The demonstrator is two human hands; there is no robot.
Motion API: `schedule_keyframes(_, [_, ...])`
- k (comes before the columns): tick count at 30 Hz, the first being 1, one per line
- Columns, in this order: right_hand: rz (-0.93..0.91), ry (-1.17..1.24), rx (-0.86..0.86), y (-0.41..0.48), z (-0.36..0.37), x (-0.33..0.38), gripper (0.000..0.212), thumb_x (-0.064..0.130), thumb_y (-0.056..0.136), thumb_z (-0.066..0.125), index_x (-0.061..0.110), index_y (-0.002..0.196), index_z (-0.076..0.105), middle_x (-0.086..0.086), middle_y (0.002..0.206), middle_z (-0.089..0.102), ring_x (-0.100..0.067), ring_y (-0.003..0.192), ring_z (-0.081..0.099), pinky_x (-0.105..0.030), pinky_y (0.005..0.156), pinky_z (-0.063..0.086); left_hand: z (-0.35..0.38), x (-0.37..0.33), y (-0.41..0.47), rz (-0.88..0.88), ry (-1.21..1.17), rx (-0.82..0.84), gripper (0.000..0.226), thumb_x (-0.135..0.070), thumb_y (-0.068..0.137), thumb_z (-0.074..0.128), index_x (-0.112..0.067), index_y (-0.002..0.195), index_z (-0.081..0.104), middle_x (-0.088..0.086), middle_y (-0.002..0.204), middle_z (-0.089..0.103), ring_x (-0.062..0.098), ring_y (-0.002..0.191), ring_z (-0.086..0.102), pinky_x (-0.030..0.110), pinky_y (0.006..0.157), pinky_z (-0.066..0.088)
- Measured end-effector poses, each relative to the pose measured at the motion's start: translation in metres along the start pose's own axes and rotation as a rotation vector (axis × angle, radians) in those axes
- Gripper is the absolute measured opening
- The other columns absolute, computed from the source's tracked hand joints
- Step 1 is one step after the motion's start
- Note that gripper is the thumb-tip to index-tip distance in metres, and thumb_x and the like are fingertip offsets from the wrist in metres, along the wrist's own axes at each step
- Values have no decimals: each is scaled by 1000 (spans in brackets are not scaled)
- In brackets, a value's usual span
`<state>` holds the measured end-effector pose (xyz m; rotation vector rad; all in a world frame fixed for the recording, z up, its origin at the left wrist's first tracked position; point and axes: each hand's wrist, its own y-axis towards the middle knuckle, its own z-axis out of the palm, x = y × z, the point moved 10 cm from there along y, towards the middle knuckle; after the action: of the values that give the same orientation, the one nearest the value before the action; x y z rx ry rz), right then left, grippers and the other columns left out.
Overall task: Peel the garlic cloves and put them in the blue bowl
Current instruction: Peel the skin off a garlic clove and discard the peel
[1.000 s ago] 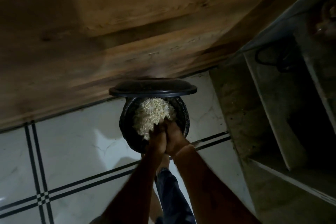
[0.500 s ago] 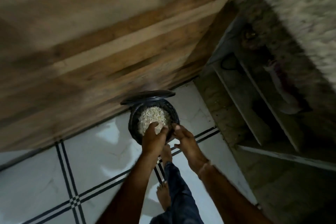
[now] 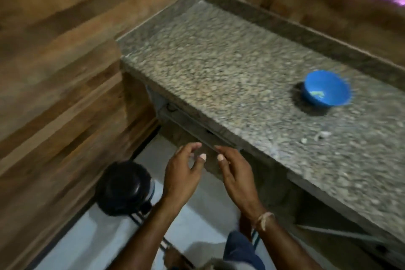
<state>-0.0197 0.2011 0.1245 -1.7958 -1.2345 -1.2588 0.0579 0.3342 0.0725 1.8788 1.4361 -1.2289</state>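
Looking down from the head view, the picture is smeared by motion, so fine detail is lost. The left hand (image 3: 182, 173) and the right hand (image 3: 236, 173) hang side by side, palms turned toward each other, off the speckled stone surface (image 3: 219, 61) and just in front of its front edge, over the white floor (image 3: 92, 237). The fingers (image 3: 192, 146) of the left hand are loosely curved and spread, thumb apart from the forefinger, with nothing between them. The right hand's fingers (image 3: 221, 149) are likewise relaxed and slightly bent, empty. The two hands are near each other but do not touch. A pale thread (image 3: 265, 219) circles the right wrist.

The blue bowl (image 3: 326, 89) stands upright on the surface toward its back edge, well apart from both hands, beyond and to the right of the right hand. A few pale bits (image 3: 317, 94) lie in its bottom; whether they are peeled cloves cannot be told through the blur. Some small pale scraps (image 3: 322, 136) lie on the surface between the bowl and the front edge.

On the floor, left of the left hand, stands a black bin (image 3: 123, 188) with its lid on, close to the wood-panelled wall (image 3: 54, 94). That wall meets the left end of the surface. A blue trouser leg (image 3: 241, 250) shows at the bottom between the forearms.
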Motion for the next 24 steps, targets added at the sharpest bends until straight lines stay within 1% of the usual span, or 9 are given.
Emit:
schedule_keyframes(2, [29, -89, -66, 3, -50, -34, 42, 25, 102, 45, -1, 126, 69, -8, 120, 66, -8, 109, 58, 3, 93, 33, 42, -41, 10, 94, 56, 20, 28, -25, 99, 68, -27, 126, 68, -10, 124, 69, 5, 111, 64, 20, 91, 49])
schedule_keyframes(4, [7, -144, -133, 5, -109, -68, 36, 31, 105, 48, 12, 125, 70, 7, 122, 65, -8, 113, 61, -8, 98, 41, 91, -73, 20, 137, 78, 48, 26, -24, 98, 69, -25, 124, 69, -11, 120, 69, 1, 107, 63, 15, 89, 48])
schedule_keyframes(6, [41, -187, -181, 4, -159, -106, 31, 33, 107, 50, 21, 128, 69, 11, 126, 66, -3, 118, 61, -22, 101, 49, 143, -99, 30, 146, 56, 84, 26, -19, 97, 71, -21, 123, 70, -10, 118, 71, 1, 106, 64, 20, 94, 51])
schedule_keyframes(9, [79, -206, -221, 7, -227, -152, 29, 33, 108, 52, 27, 131, 68, 14, 130, 65, 0, 120, 60, -26, 99, 51, 221, -126, 43, 90, 41, 184, 26, -16, 96, 72, -20, 122, 70, -8, 116, 72, 11, 106, 67, 31, 94, 55])
schedule_keyframes(13, [134, -266, -225, 18, -299, -197, 27, 29, 107, 56, 28, 132, 66, 13, 130, 64, -6, 110, 65, -28, 89, 56, 294, -141, 66, 109, 189, 193, 36, -17, 90, 77, -17, 126, 70, -2, 119, 71, 14, 103, 68, 31, 90, 55])
schedule_keyframes(16, [161, -321, -230, 29, -334, -224, 28, 32, 106, 57, 27, 132, 66, 11, 129, 63, -10, 108, 67, -30, 83, 56, 327, -139, 84, 105, 298, 211, 36, -19, 89, 78, -23, 123, 68, -3, 116, 65, 15, 98, 67, 34, 84, 57])
schedule_keyframes(19, [188, -444, -235, 46, -357, -249, 29, 33, 105, 58, 22, 130, 67, 5, 130, 63, -18, 114, 64, -34, 86, 56, 343, -135, 94, 118, 391, 199, 22, -18, 91, 76, -25, 109, 66, -6, 106, 60, 14, 89, 63, 37, 76, 58])
schedule_keyframes(22, [249, -593, -214, 67, -367, -276, 34, 25, 101, 66, 20, 135, 65, -5, 138, 60, -30, 123, 57, -40, 91, 54, 352, -131, 97, 135, 427, 204, 18, -7, 92, 72, -23, 95, 64, -6, 95, 58, 0, 80, 60, 19, 65, 48])
schedule_keyframes(24, [298, -651, -178, 79, -369, -287, 44, 25, 95, 70, 21, 139, 63, -9, 144, 56, -35, 127, 51, -45, 97, 51, 358, -132, 96, 188, 468, 250, 17, -5, 93, 70, -21, 94, 63, -4, 93, 57, 5, 80, 59, 24, 64, 44])
